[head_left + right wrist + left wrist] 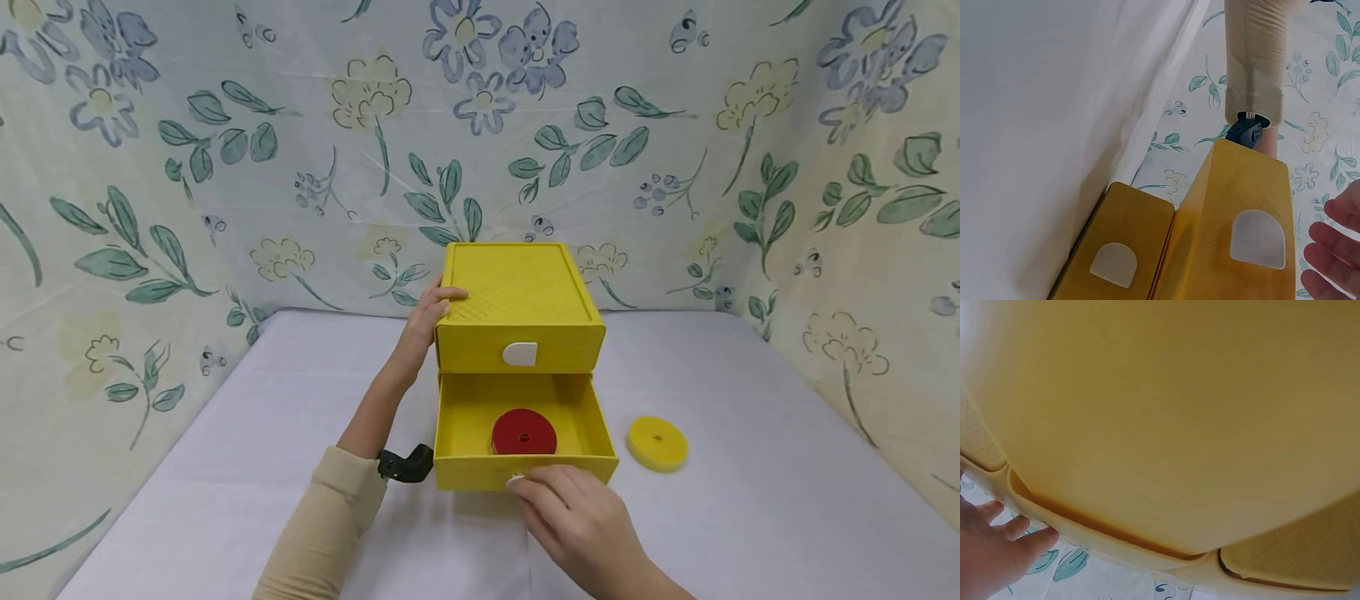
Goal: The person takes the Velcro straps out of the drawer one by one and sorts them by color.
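A yellow two-drawer cabinet [517, 283] stands on the table, its lower drawer [465, 425] pulled out and its upper drawer [480, 350] closed. Inside the lower drawer lies a red disc-shaped roll [525, 431] with a central hole. My left hand [423, 325] steadies the cabinet's left side, fingers reaching over the top edge; the left wrist view shows them extended beside the yellow side panel [1166, 425]. Over the lower drawer's front is my right hand [577, 517]. Its relaxed fingers [1332, 250] appear apart from the white handle [1257, 239] in the right wrist view.
A yellow disc-shaped roll [657, 443] lies right of the drawer. White cloth [225, 450] covers the table. Floral fabric [315, 167] hangs behind and at both sides. A black wrist mount [407, 464] sits close to the drawer's left side.
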### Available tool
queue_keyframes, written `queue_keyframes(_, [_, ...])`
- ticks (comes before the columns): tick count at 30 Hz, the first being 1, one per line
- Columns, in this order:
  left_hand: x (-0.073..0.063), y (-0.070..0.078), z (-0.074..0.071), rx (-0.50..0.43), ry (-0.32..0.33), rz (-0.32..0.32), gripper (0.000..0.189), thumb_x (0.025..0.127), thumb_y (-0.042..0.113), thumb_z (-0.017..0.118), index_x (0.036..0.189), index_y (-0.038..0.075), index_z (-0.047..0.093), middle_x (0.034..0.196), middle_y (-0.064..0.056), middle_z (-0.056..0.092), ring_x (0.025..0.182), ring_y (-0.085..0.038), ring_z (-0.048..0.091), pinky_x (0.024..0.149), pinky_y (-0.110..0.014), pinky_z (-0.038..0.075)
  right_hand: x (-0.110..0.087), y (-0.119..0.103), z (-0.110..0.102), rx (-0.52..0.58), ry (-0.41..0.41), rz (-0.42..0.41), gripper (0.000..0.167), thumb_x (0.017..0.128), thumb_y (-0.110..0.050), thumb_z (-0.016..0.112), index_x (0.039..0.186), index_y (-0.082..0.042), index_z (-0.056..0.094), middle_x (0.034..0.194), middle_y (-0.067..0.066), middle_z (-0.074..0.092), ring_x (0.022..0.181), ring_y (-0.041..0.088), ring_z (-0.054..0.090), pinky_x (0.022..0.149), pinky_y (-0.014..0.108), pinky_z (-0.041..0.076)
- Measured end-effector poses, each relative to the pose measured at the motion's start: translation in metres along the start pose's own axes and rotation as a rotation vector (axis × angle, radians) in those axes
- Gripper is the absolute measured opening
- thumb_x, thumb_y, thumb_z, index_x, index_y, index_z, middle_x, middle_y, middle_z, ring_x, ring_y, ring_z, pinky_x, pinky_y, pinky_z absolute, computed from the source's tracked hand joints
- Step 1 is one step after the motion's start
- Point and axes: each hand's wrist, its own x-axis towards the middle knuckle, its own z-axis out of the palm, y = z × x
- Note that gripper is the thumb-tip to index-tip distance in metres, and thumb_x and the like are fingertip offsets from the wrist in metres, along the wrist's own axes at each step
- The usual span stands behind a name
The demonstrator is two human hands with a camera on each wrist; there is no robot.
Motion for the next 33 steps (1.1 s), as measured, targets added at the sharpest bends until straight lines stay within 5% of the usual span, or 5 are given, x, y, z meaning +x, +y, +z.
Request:
queue_keyframes(11, [-0.001,0.000,0.000,0.010,-0.007,0.004,0.042,0.091,0.034,0.032,0.122,0.010,0.050,0.154,0.006,0.003,0.139,-0.024,0.015,0.106,-0.053,0.024,0.020,0.005,-0.013,0.194,-0.082,0.032,0.027,0.092,-0.030,0.048,0.100,-0.012,0.066,0.104,0.001,0.064,0.091,0.014,0.061,0.080,0.024,0.050])
queue_keyframes(15, [-0.001,-0.001,0.000,0.006,-0.007,0.003,0.041,0.092,0.033,0.032,0.122,0.010,0.050,0.154,0.006,0.002,0.139,-0.024,0.016,0.107,-0.053,0.023,0.025,0.007,-0.016,0.149,-0.194,0.096,0.034,0.091,-0.037,0.049,0.113,-0.014,0.062,0.115,0.000,0.061,0.099,0.014,0.060,0.082,0.030,0.050])
queue_keyframes(24, [-0.001,-0.001,0.000,0.017,-0.006,0.000,0.042,0.092,0.035,0.033,0.123,0.011,0.050,0.154,0.003,0.001,0.138,-0.027,0.017,0.106,-0.054,0.023,0.035,0.017,-0.008,-0.034,-0.325,0.086,0.051,0.093,-0.049,0.036,0.131,-0.018,0.048,0.130,0.004,0.052,0.112,0.018,0.053,0.093,0.038,0.044])
queue_keyframes(33, [-0.001,-0.001,0.000,0.014,-0.005,0.003,0.042,0.092,0.034,0.032,0.123,0.011,0.050,0.154,0.004,0.002,0.138,-0.027,0.018,0.106,-0.054,0.023,0.047,0.030,0.004,-0.067,-0.490,0.142,0.049,0.077,-0.035,0.069,0.122,-0.021,0.057,0.127,0.001,0.056,0.109,0.018,0.056,0.093,0.036,0.045])
